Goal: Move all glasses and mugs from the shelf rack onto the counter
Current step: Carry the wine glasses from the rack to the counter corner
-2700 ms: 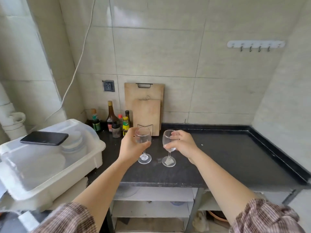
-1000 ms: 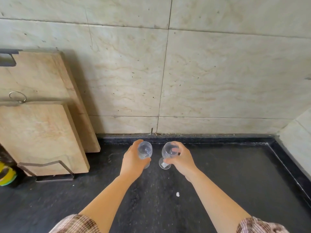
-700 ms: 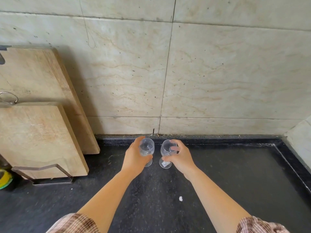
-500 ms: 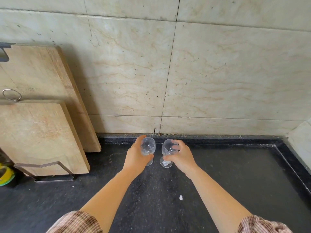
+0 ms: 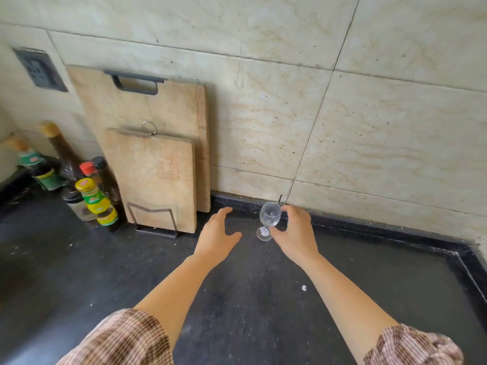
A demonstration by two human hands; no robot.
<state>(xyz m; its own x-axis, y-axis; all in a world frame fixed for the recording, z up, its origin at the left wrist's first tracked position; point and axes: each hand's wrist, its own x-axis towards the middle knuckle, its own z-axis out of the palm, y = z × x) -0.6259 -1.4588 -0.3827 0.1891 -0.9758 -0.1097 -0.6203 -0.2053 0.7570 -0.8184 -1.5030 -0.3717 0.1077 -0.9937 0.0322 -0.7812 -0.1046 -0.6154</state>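
1. Glass [image 5: 269,218]: clear, stemmed, with a rounded bowl and a flat round foot. It stands upright on the worktop [image 5: 250,299] near the back wall, between the two hands.
2. Left hand [image 5: 217,237]: fingers spread and relaxed, holding nothing, apart from the glass.
3. Right hand [image 5: 296,234]: fingers curved in a C just beside the bowl, thumb low by the stem. Whether it touches or grips the glass cannot be told.
4. Sleeves [image 5: 123,338]: soft fabric in a fine brown check, pushed up on both forearms.
5. Worktop: black speckled stone, matt, with a raised lip along the back and right edges. It carries one small white speck [image 5: 303,287].
6. Wall [image 5: 382,140]: large glossy cream tiles with marble-like veining and thin grout lines. One dark socket [image 5: 39,68] sits at upper left.
7. Chopping boards: two, pale wood, rectangular, leaning on the wall. The big board [image 5: 168,106] has a dark handle, and the small board [image 5: 155,175] has a metal ring and rests in a wire stand [image 5: 154,219].
8. Bottles [image 5: 97,198]: at least five, clustered left of the boards.
9. Count: one glass visible, two hands.
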